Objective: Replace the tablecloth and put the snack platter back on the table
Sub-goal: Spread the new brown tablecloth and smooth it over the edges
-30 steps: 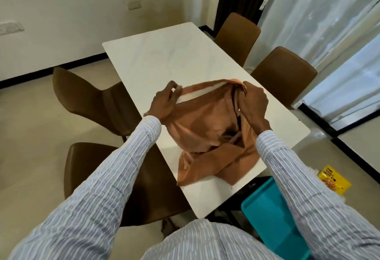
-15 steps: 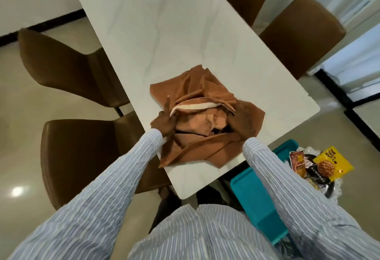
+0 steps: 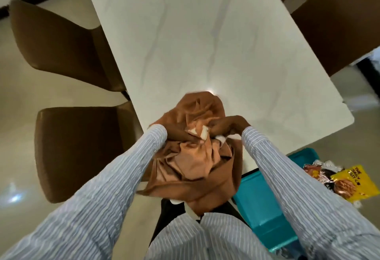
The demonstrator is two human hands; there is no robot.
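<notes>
A rust-brown tablecloth (image 3: 193, 163) with a pale underside is bunched into a heap at the near end of the white marble table (image 3: 205, 43); part of it hangs over the table's near edge. My left hand (image 3: 177, 135) grips the bundle from the left, partly buried in folds. My right hand (image 3: 228, 127) pinches a fold at the top of the heap, fingers curled. The snack platter (image 3: 327, 177), holding a yellow nut packet (image 3: 349, 185) and other foil packets, lies on the floor at the right.
A teal plastic bin (image 3: 261, 204) stands on the floor between the table and the snacks. Brown chairs flank the table: two on the left (image 3: 82, 152), (image 3: 57, 43), and one on the right (image 3: 339, 27).
The camera has tilted further down. Both hands have pulled the cloth together from a spread, loosely folded shape into a tight bundle drawn toward the near table edge.
</notes>
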